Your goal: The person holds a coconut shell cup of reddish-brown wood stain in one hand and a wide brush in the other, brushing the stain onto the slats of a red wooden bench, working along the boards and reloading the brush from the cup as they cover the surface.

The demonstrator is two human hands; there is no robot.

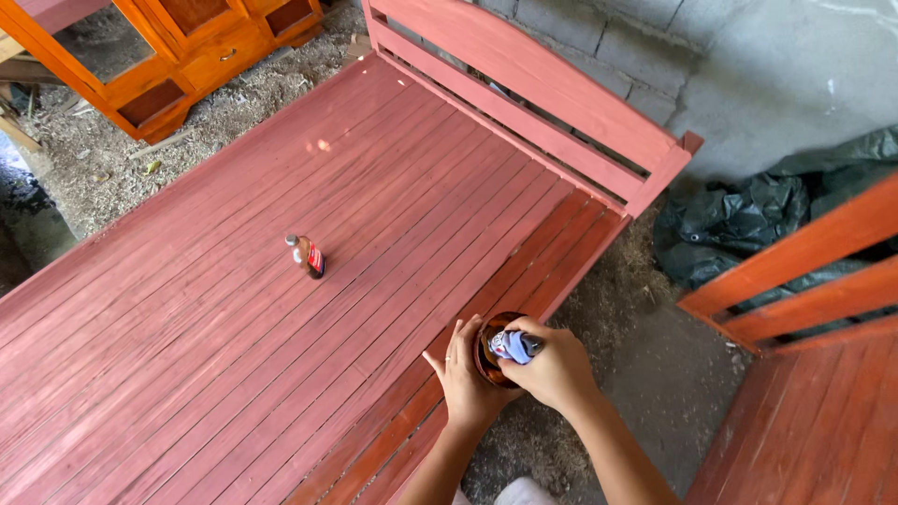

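Broadly, the red-stained slatted bed frame fills most of the view, its headboard standing against a grey block wall. An orange-stained cabinet sits on the sawdust-strewn ground beyond the far left corner, black plastic sheeting lies heaped past the bed's right edge, and another orange-red frame leans in at the right. A small dark bottle lies on its side near the middle of the slats, well apart from the hands.

At the bed's near right edge, the left hand cups a small round brown container from the side, fingers spread around its wall, a ring on one finger. The right hand is clenched around a bluish-white cloth wad pressed into the container's mouth, wrist bent downward, forearm coming up from the lower right.

The container sits right at the edge of the slats, partly over the ground. A hard push with the cloth could tip it off or slop stain onto the dirt. The lying bottle may roll along the slats if the bed is jolted.
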